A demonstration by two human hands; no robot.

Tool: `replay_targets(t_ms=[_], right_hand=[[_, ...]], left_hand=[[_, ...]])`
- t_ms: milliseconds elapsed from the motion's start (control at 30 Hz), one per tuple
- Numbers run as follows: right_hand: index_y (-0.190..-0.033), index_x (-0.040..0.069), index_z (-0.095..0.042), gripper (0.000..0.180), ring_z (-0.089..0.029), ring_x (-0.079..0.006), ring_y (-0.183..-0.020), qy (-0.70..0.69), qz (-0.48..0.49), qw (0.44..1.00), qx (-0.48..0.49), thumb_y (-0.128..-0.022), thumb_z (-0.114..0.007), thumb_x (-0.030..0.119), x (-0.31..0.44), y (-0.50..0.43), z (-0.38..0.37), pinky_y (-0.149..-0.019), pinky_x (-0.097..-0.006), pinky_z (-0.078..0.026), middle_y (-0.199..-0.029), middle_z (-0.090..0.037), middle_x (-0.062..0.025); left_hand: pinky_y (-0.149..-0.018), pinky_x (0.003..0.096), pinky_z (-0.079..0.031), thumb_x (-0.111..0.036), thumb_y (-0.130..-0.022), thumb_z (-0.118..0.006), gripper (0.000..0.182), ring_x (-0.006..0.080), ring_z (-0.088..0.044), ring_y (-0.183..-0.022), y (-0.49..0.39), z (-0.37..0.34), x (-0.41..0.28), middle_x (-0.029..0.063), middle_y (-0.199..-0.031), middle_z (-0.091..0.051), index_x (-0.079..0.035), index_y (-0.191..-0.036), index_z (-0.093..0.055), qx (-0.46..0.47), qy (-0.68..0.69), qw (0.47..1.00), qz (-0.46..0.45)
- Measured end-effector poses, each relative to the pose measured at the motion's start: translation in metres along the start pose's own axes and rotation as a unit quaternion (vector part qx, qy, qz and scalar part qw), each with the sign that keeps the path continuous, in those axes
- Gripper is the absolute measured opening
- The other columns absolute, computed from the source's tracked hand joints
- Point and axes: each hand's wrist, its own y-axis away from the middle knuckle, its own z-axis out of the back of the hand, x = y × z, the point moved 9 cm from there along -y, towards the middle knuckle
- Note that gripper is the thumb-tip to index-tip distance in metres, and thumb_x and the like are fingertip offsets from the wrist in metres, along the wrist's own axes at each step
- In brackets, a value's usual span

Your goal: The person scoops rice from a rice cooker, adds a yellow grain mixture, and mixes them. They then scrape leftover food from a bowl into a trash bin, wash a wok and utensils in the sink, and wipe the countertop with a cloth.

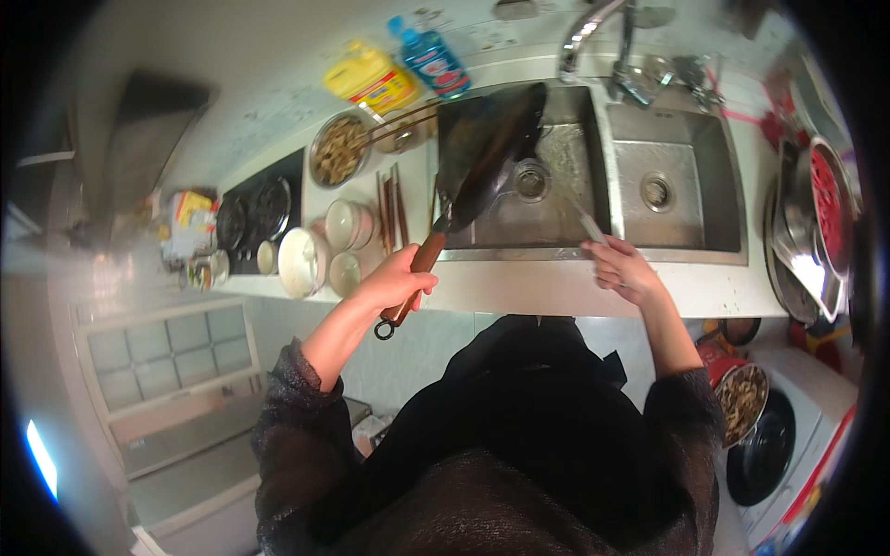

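Note:
My left hand (398, 279) grips the wooden handle of a dark wok (490, 149). The wok is tilted on its side over the left basin of a steel double sink (570, 254), partly covering it. My right hand (621, 270) is closed around a thin, pale, blurred utensil (589, 221) that points into the same basin; its far end is too blurred to name. Water glistens around the left drain (532, 181). Above the sink curves a chrome faucet (571, 48); whether water runs from it cannot be told.
Left of the sink are a bowl of food (339, 149) with chopsticks, white bowls (302, 263), more chopsticks (395, 208) and a cooktop (261, 215). A yellow jug (372, 76) and blue bottle (434, 62) stand behind. Metal bowls (799, 222) sit at the right.

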Motion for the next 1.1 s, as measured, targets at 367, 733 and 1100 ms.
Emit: replay_targets(t_ms=[367, 733, 1100], right_hand=[[-0.114, 0.002, -0.058, 0.021, -0.030, -0.0053, -0.046, 0.053, 0.019, 0.993, -0.102, -0.101, -0.056, 0.018, 0.012, 0.030, 0.027, -0.047, -0.0225, -0.030, -0.061, -0.034, 0.0069], [-0.116, 0.001, -0.056, 0.024, -0.035, -0.0071, -0.049, 0.087, 0.031, 0.992, -0.091, -0.100, -0.056, 0.019, 0.018, 0.031, 0.009, -0.051, -0.0257, -0.034, -0.062, -0.036, 0.0057], [-0.114, 0.003, -0.056, 0.023, -0.036, -0.0067, -0.049, 0.194, 0.049, 0.971, -0.128, -0.100, -0.056, 0.022, 0.023, 0.027, 0.001, -0.051, -0.0253, -0.038, -0.061, -0.037, 0.0058]], left_hand=[[-0.043, 0.0333, -0.044, -0.008, -0.083, -0.065, 0.028, 0.0166, -0.056, -0.048, 0.042, 0.018, 0.008, 0.0092, -0.075, -0.055, 0.001, -0.099, -0.043, -0.068, -0.064, 0.992, -0.082], [-0.044, 0.0306, -0.044, -0.010, -0.084, -0.065, 0.028, 0.0145, -0.056, -0.047, 0.021, -0.006, 0.035, 0.0097, -0.075, -0.061, 0.000, -0.103, -0.046, 0.020, 0.089, 0.990, -0.106], [-0.043, 0.0291, -0.045, -0.012, -0.087, -0.063, 0.029, 0.0134, -0.056, -0.049, 0.014, -0.020, 0.060, 0.0060, -0.077, -0.057, -0.002, -0.108, -0.047, 0.117, 0.287, 0.946, -0.093]])
